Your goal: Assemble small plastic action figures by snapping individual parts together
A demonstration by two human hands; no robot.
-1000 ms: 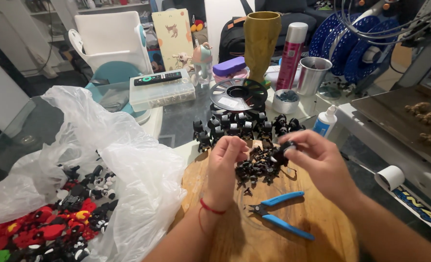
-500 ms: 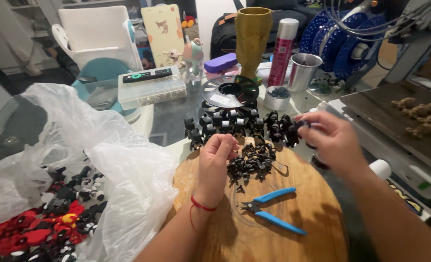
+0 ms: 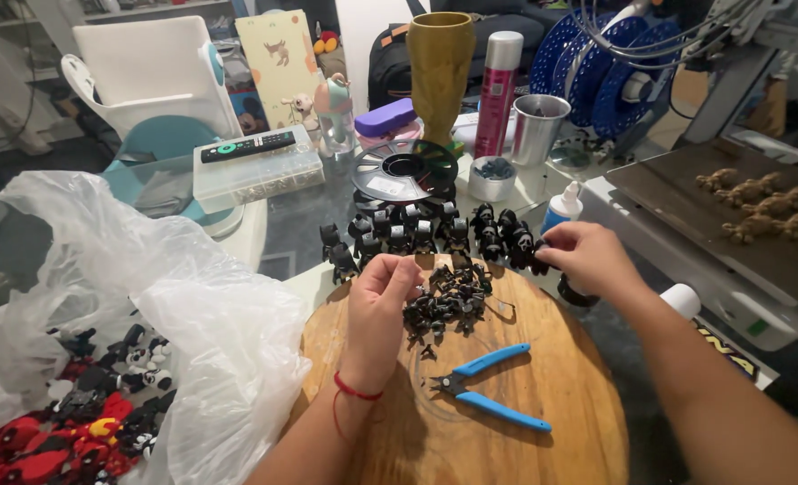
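My left hand [image 3: 379,301] hovers over a round wooden board [image 3: 507,440], fingers curled by a pile of small black plastic pieces [image 3: 448,301]; whether it pinches one I cannot tell. My right hand [image 3: 587,259] reaches to the right end of a row of small black figures [image 3: 426,235] standing behind the board, its fingertips closed on the last figure there. Blue-handled cutters [image 3: 493,391] lie on the board in front of the pile.
A clear plastic bag [image 3: 175,305] with red and black pieces lies at the left. Behind the figures sit a grey filament spool [image 3: 405,169], a glue bottle [image 3: 561,208], a metal cup [image 3: 540,128], a pink spray can [image 3: 496,90] and an olive vase [image 3: 438,63]. A dark tray [image 3: 686,193] stands at right.
My right hand has left the pile and moved right and back to the end of the figure row. My left hand stayed over the pile.
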